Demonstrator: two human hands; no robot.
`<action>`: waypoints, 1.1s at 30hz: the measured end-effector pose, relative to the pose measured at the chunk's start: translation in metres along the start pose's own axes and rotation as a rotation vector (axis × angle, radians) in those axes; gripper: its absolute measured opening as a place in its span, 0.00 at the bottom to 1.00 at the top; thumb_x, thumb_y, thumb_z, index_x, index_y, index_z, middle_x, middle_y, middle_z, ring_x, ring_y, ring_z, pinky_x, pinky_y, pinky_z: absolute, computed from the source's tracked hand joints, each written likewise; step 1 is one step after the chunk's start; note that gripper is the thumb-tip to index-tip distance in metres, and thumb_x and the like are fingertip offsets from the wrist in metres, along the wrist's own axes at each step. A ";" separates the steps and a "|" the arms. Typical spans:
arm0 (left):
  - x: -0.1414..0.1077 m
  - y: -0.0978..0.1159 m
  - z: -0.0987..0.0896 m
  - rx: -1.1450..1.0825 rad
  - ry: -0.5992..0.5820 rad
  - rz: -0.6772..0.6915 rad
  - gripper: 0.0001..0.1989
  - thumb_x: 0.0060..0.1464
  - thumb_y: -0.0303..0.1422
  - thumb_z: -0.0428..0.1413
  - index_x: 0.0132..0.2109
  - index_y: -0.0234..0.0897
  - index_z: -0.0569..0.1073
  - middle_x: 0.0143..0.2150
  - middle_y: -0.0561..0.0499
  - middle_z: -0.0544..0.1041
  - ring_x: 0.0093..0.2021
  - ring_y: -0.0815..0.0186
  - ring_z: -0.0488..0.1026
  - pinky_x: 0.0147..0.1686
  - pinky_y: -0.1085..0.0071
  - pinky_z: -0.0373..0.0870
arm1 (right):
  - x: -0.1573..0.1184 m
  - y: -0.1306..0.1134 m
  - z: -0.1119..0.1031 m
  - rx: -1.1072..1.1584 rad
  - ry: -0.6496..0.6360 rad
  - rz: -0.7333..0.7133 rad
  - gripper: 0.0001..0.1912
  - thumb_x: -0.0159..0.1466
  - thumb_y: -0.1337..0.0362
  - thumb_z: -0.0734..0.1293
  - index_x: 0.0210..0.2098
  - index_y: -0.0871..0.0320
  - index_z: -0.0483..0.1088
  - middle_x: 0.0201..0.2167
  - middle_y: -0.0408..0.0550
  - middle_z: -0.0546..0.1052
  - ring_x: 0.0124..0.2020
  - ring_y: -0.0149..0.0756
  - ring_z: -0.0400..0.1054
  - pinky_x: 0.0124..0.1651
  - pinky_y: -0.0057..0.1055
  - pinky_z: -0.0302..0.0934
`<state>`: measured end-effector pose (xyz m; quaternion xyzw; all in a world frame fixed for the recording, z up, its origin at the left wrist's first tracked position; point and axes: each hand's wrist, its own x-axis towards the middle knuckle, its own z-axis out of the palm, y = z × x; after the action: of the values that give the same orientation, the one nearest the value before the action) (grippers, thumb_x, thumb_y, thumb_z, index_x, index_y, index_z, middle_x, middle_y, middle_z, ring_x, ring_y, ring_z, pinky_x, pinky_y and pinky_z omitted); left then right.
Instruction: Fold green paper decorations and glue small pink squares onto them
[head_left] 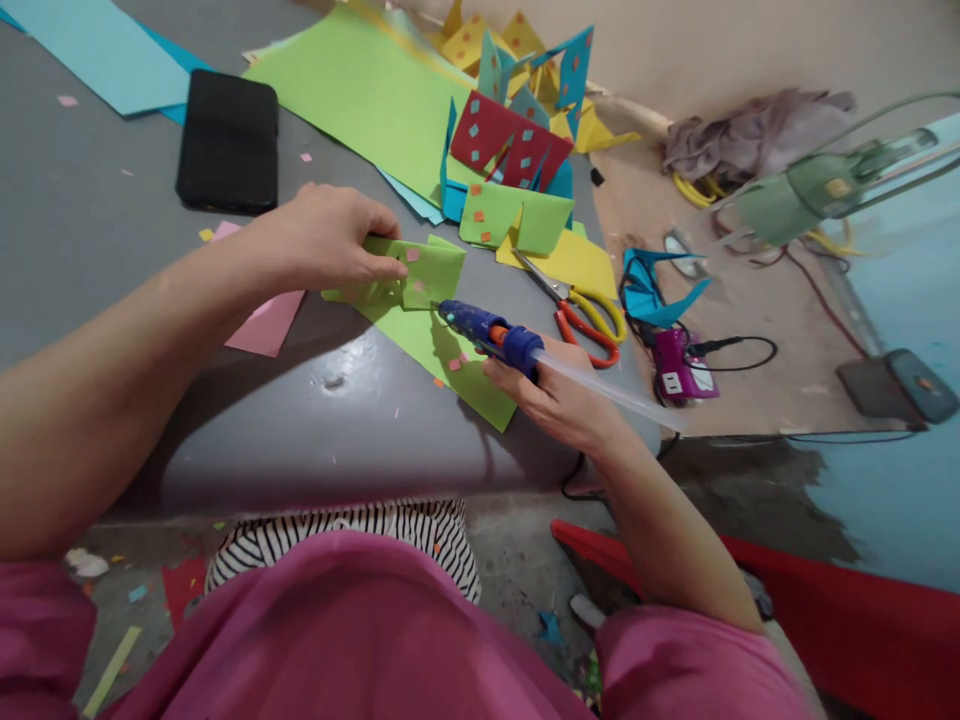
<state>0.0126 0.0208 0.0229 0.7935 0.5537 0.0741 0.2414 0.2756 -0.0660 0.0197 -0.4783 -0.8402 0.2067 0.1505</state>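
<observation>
My left hand (341, 240) pinches a folded green paper piece (439, 270) that carries small pink squares. In my right hand (562, 395) is a blue hot glue gun (487, 328), its nozzle at the lower edge of that folded piece. A long clear glue stick (607, 388) sticks out of the gun's back. Beneath them lies a flat green paper sheet (472, 385) with loose pink and orange squares on it. Scissors (585, 310) with red and yellow handles rest just beyond my right hand.
Finished-looking folded paper pieces (510, 140) in red, green, blue and yellow stand at the back. A black phone (229, 140) lies at the left, near large green sheets (360, 90). To the right are a blue folded paper (660, 290) and a purple power adapter (684, 367) with cables.
</observation>
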 end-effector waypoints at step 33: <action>0.000 0.000 0.001 0.014 0.001 -0.003 0.22 0.53 0.50 0.52 0.44 0.40 0.78 0.33 0.50 0.79 0.45 0.54 0.75 0.58 0.56 0.62 | 0.002 0.003 0.004 -0.003 0.006 -0.027 0.15 0.70 0.56 0.62 0.35 0.56 0.76 0.32 0.47 0.77 0.32 0.37 0.69 0.35 0.31 0.60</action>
<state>0.0126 0.0207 0.0224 0.7941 0.5557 0.0705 0.2358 0.2749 -0.0633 0.0153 -0.4676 -0.8465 0.2019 0.1549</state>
